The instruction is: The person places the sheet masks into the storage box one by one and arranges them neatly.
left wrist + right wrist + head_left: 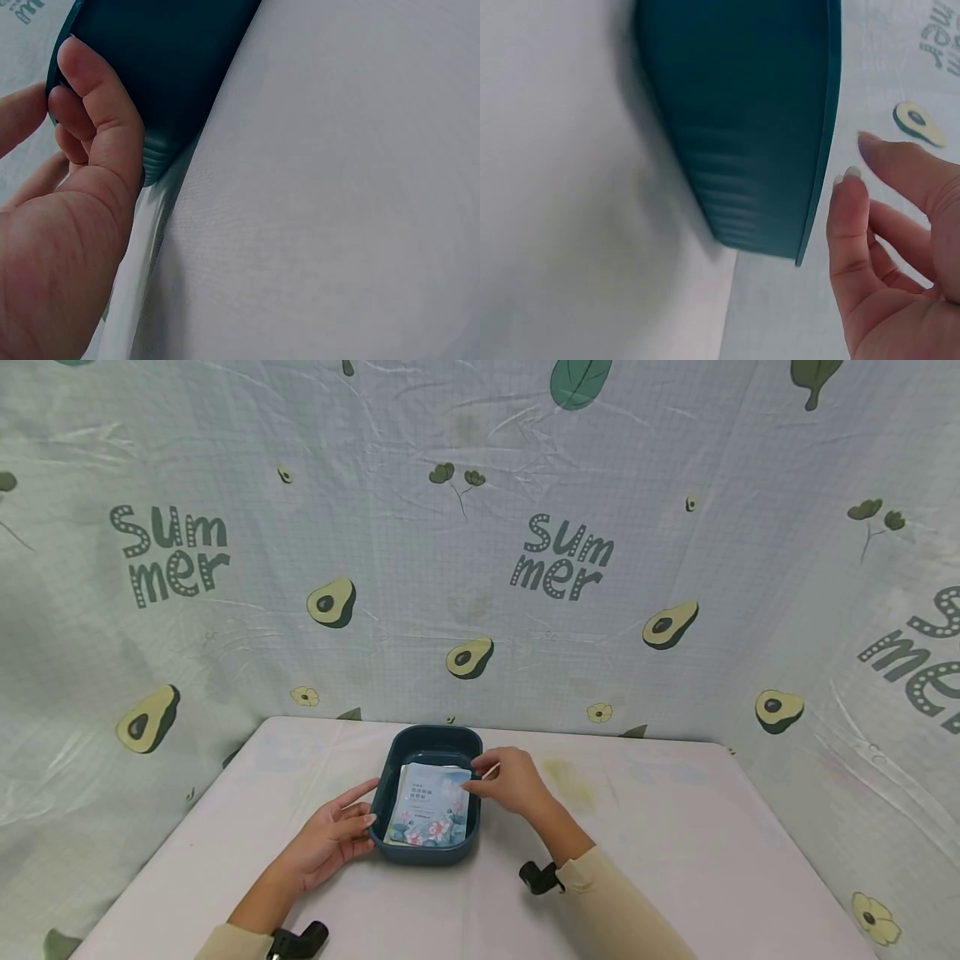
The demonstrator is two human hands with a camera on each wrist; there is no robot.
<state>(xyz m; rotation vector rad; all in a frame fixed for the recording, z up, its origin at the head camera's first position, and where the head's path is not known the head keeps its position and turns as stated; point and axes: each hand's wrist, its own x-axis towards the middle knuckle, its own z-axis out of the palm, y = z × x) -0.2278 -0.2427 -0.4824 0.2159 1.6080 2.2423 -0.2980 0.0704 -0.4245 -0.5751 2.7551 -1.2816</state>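
A dark teal rectangular bin (423, 856) stands on the table. Inside lies a small stack of flat packets (427, 806); the top one is pale blue with pink lotus flowers. At the bin's left side, my left hand (333, 839) grips the rim, thumb on top and other fingers against the outer wall, also seen in the left wrist view. My right hand (513, 781) hovers over the right rim, its thumb near the top packet's right edge. In the right wrist view, that hand's fingers (847, 225) are loosely bent beside the bin wall (742, 150), with nothing visible between thumb and fingertips.
A white cloth covers the table (637, 843), with a yellowish stain (567, 781) right of the bin. Behind and at both sides hangs a sheet (405, 552) printed with avocados, leaves and lettering. Each wrist carries a small black camera (540, 877).
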